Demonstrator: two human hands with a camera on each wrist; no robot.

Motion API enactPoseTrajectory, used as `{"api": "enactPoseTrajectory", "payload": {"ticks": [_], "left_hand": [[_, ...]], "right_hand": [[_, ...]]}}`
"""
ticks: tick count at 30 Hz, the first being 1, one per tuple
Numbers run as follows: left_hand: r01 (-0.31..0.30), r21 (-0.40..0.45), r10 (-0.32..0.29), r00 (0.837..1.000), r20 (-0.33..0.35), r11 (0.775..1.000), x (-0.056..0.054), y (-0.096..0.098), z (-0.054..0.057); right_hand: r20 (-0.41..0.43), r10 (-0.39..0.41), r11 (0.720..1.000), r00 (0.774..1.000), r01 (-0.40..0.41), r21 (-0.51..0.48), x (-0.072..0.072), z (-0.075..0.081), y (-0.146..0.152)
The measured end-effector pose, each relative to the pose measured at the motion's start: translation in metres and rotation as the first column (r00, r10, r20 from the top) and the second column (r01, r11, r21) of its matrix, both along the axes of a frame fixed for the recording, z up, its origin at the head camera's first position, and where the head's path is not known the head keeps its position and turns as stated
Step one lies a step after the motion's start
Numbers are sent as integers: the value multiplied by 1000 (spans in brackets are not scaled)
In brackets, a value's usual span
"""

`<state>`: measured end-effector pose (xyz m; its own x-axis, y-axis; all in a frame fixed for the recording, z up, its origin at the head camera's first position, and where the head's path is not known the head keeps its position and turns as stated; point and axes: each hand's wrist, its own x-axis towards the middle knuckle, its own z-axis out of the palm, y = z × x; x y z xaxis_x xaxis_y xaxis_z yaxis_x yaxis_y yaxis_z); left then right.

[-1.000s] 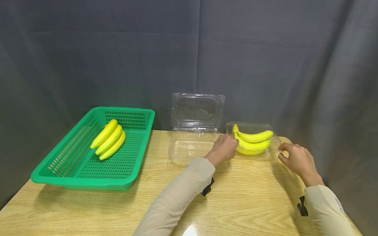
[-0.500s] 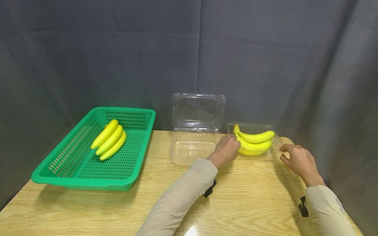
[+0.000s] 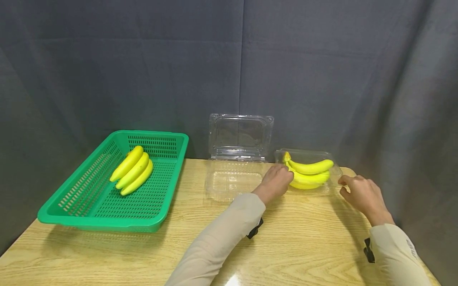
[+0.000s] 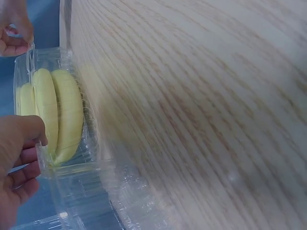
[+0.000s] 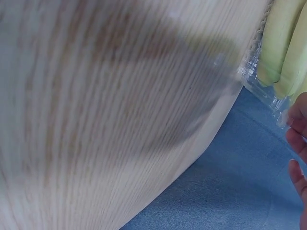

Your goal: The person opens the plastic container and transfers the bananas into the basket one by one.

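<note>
Box [image 3: 335, 172]: at back of desk [image 3: 293, 238], right side, just beside open box [image 3: 237, 157]. Bananas [image 3: 307, 181] inside, visible through clear plastic. Left grip [image 3: 275, 180] pinches left end of box; right grip [image 3: 363, 194] pinches right end between thumb and fingers. Plastic judged thin, springy, slick; weight likely mostly bananas. Hard squeezing may dent or crack box. Best hold: both ends, at corners, light even pressure. Bananas look smooth, may slide if box tilts; firmness cannot be told.
</note>
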<state>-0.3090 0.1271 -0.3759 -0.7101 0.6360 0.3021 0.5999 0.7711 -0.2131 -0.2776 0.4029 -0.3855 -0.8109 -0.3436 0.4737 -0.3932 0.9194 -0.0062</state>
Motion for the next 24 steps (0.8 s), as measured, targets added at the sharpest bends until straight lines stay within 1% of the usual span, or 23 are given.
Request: {"api": "enactPoseTrajectory", "payload": {"ticks": [4, 8, 10, 13, 17, 20, 24], "left_hand": [[20, -33, -20, 1000, -20, 999, -2, 1, -1], [37, -23, -37, 999, -31, 999, -3, 2, -1], [39, -11, -39, 999, -23, 999, -3, 3, 0], [39, -7, -39, 999, -4, 999, -2, 4, 2], [45, -27, -45, 999, 11, 999, -2, 6, 5], [51, -47, -51, 999, 9, 998, -2, 7, 6], [47, -64, -46, 999, 12, 997, -2, 9, 7]], "right_hand": [[-11, 7, 1000, 1000, -7, 25, 0, 1, 0], [-44, 21, 998, 999, -19, 56, 0, 1, 1], [-71, 38, 996, 997, -33, 78, -1, 1, 2], [-128, 81, 991, 988, -67, 113, -3, 0, 3], [-191, 132, 985, 973, -107, 138, -4, -2, 4], [-217, 153, 982, 964, -125, 141, -5, -3, 5], [-225, 170, 980, 959, -139, 144, -5, -3, 5]]}}
